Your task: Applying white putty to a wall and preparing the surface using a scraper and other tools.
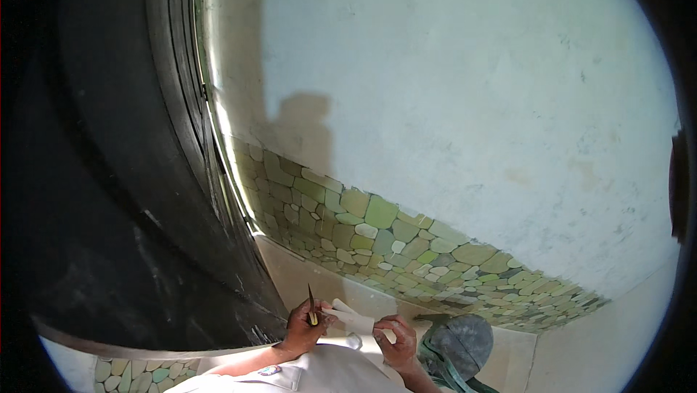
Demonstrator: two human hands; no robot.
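My left hand (301,330) is closed around a slim cutting tool (313,313) with a dark pointed blade turned upward and a yellow part by the fingers. I cannot tell whether it is a knife or scissors. A white, partly curled sheet (354,319), like paper, stretches between my hands. My right hand (396,341) pinches its right end between thumb and fingers. The sheet's left end meets the fingers of my left hand. Below the sheet shows a small whitish rounded thing (353,341), too small to name.
A large black panel (131,211) curves along my left. Ahead rises a pale plastered wall (465,102) with a band of greenish stone tiles (381,213) along its foot. Close to my right hand is a grey rounded thing like a cap (465,342), with green cloth beside it.
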